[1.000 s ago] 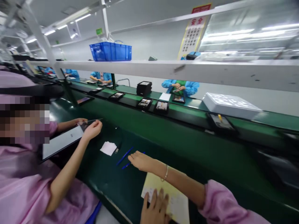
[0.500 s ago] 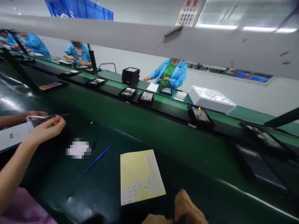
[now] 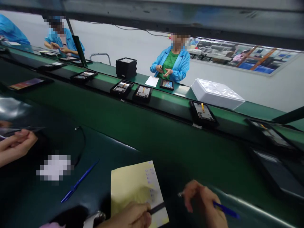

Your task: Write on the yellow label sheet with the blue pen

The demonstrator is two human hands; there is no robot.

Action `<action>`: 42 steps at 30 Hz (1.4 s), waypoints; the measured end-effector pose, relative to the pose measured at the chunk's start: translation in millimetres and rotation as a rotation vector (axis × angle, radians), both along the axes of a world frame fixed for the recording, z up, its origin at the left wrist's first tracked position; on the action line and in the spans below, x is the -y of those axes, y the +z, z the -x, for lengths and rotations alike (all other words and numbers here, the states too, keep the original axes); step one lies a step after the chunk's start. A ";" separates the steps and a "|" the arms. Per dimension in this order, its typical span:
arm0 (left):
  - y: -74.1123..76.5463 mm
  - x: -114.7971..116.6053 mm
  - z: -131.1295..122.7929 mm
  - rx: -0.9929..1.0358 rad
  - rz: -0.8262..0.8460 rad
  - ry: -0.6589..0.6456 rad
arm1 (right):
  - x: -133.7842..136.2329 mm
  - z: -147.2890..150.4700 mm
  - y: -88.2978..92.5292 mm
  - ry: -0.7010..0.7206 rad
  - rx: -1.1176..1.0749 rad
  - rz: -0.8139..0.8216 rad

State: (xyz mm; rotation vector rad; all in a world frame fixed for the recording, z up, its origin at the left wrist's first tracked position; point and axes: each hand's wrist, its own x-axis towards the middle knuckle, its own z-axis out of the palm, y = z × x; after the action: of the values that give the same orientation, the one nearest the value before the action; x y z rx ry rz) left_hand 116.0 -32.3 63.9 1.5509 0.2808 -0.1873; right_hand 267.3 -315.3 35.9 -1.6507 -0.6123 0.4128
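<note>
— Two pens: where are they lying?
— One blue pen (image 3: 79,181) is lying on the counter (image 3: 114,148); your right hand (image 3: 204,204) is gripping another (image 3: 225,210); your left hand (image 3: 129,217) is pinching a dark strip (image 3: 156,208) over the yellow sheet (image 3: 133,185).

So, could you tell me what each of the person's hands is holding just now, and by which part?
The right hand holds a blue pen around its middle. The left hand pinches the end of a thin dark tool over the yellow sheet.

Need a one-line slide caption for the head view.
Right hand holds a blue pen, left hand rests on a yellow sheet beside the green conveyor.
</note>
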 end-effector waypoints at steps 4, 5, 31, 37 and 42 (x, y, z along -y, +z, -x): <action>-28.4 59.1 -7.1 -0.230 0.243 -0.110 | -6.0 -2.5 -19.6 0.112 0.404 0.347; -32.7 61.8 -7.2 -0.266 0.291 -0.101 | -5.4 -3.8 -24.6 0.095 0.528 0.420; -87.5 83.2 -17.7 0.921 -1.483 -0.278 | -73.2 -21.5 -21.5 0.142 0.088 0.052; -89.8 85.9 -21.2 0.906 -1.486 -0.202 | -87.6 -30.4 -30.9 0.177 0.066 0.131; -86.8 81.3 -24.0 0.869 -1.456 -0.255 | -92.4 -29.5 -34.5 0.168 0.131 0.152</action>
State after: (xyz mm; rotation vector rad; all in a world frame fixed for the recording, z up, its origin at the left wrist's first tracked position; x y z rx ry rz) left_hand 140.0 -113.6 -22.9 2.8998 -0.6406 0.6509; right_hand 296.8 -222.8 1.4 -1.7874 -0.8382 0.4850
